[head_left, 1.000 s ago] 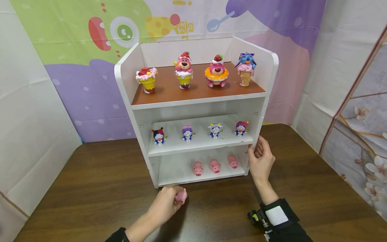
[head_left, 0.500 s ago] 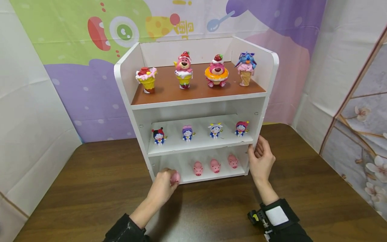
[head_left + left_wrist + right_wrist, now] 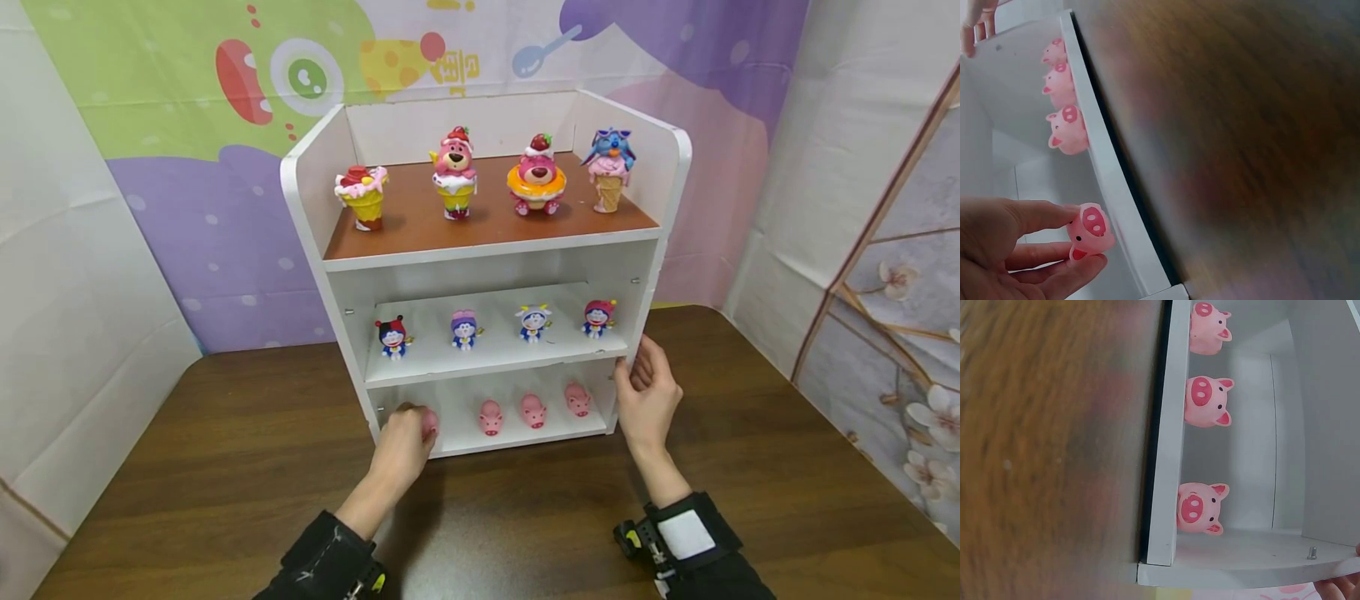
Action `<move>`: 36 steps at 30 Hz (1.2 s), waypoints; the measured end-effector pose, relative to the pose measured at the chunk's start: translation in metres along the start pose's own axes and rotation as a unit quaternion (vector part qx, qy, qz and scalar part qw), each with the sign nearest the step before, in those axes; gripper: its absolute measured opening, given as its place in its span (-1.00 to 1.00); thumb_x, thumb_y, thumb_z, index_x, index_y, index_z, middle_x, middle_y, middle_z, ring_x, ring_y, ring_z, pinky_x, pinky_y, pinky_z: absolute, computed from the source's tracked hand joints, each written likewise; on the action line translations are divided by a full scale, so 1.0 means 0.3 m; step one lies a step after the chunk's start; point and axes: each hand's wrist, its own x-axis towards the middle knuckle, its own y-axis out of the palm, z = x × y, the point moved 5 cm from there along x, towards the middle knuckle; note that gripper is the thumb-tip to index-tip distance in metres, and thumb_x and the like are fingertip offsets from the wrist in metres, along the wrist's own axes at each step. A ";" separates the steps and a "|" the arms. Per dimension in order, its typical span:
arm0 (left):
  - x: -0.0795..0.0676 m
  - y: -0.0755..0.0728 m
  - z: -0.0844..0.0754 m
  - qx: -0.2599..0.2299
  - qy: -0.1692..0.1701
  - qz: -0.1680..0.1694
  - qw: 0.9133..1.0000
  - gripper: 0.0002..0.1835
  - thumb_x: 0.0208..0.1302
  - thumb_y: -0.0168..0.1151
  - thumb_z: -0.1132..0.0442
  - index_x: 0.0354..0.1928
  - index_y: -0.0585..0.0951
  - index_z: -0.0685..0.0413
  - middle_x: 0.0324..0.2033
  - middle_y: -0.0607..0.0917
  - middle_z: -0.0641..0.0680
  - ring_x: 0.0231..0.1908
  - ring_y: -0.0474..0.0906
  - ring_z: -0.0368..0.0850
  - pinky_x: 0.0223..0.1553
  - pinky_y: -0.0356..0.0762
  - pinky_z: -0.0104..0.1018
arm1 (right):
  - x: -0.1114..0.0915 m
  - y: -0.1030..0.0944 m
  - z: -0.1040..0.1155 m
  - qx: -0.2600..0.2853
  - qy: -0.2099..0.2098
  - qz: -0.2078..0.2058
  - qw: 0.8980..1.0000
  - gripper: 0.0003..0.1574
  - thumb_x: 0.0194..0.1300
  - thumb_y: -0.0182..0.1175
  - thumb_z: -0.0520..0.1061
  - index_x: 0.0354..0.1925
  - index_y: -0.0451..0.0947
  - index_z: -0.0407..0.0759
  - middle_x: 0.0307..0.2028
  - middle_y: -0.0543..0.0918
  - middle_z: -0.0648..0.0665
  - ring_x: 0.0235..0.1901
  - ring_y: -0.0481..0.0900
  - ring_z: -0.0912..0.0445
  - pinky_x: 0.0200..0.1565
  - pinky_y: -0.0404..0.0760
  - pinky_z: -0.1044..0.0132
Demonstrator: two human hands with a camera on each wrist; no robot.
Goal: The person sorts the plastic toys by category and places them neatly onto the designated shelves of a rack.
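Note:
A small pink pig figurine (image 3: pixel 1091 230) is pinched between the thumb and fingers of my left hand (image 3: pixel 400 446), at the left end of the bottom board of a white three-level shelf (image 3: pixel 480 254). In the left wrist view its snout faces the shelf's front edge. To its right, three matching pig figurines (image 3: pixel 534 411) stand in a row on that same board. My right hand (image 3: pixel 648 398) grips the shelf's right side panel at about the middle board's height, thumb at the front edge and fingers round the outside.
Several small blue-bodied figurines (image 3: pixel 533 323) in different hats line the middle board. Along the brown top board stand several ice-cream and bear figurines (image 3: pixel 537 177). The shelf rests on a dark wooden table (image 3: pixel 225 467), with a colourful cloth backdrop (image 3: pixel 247 250) behind.
My left hand has carried the pig figurine from above the table in front of the shelf, up and leftward into the bottom compartment. The right hand has stayed put.

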 end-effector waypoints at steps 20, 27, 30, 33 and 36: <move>0.004 0.027 0.024 -0.001 -0.011 -0.009 1.000 -0.76 -0.05 0.28 0.37 -0.71 0.43 0.15 -0.72 0.38 0.04 -0.66 0.29 -0.11 -0.70 0.33 -0.20 | -0.003 0.003 -0.036 -0.001 -0.001 0.003 1.000 -0.62 0.03 0.12 -0.42 -0.10 0.45 -0.48 -0.25 0.61 -0.49 -0.26 0.56 -0.07 -0.29 0.45 0.66; -0.003 0.019 0.026 -0.008 -0.020 -0.013 1.000 -0.86 -0.04 0.29 0.34 -0.58 0.52 0.24 -0.65 0.48 0.10 -0.62 0.34 -0.11 -0.68 0.39 -0.23 | -0.004 0.012 -0.109 -0.002 0.006 0.003 1.000 -0.59 0.04 0.14 -0.37 -0.06 0.46 -0.41 -0.22 0.62 -0.44 -0.24 0.56 -0.02 -0.28 0.48 0.60; -0.013 0.007 0.019 -0.008 -0.018 -0.024 1.000 -0.85 -0.05 0.30 0.33 -0.47 0.56 0.28 -0.57 0.55 0.15 -0.57 0.41 -0.07 -0.62 0.47 -0.17 | -0.005 0.013 -0.111 -0.002 0.006 0.004 1.000 -0.60 0.05 0.14 -0.36 -0.06 0.47 -0.39 -0.21 0.62 -0.43 -0.24 0.56 -0.01 -0.28 0.50 0.55; -0.027 -0.005 0.010 -0.002 -0.017 -0.037 0.999 -0.80 -0.04 0.30 0.29 -0.37 0.58 0.27 -0.49 0.58 0.17 -0.52 0.44 -0.05 -0.57 0.51 -0.12 | -0.005 0.013 -0.107 0.003 0.006 0.005 1.000 -0.60 0.06 0.14 -0.35 -0.05 0.47 -0.38 -0.20 0.62 -0.41 -0.22 0.55 0.02 -0.27 0.49 0.58; -0.043 -0.019 -0.002 0.011 -0.014 -0.054 0.998 -0.75 -0.03 0.30 0.24 -0.31 0.58 0.24 -0.42 0.61 0.16 -0.46 0.47 -0.06 -0.53 0.53 -0.09 | -0.005 0.013 -0.101 0.004 0.005 0.006 1.000 -0.59 0.06 0.14 -0.34 -0.05 0.46 -0.38 -0.19 0.62 -0.42 -0.22 0.55 0.01 -0.26 0.50 0.55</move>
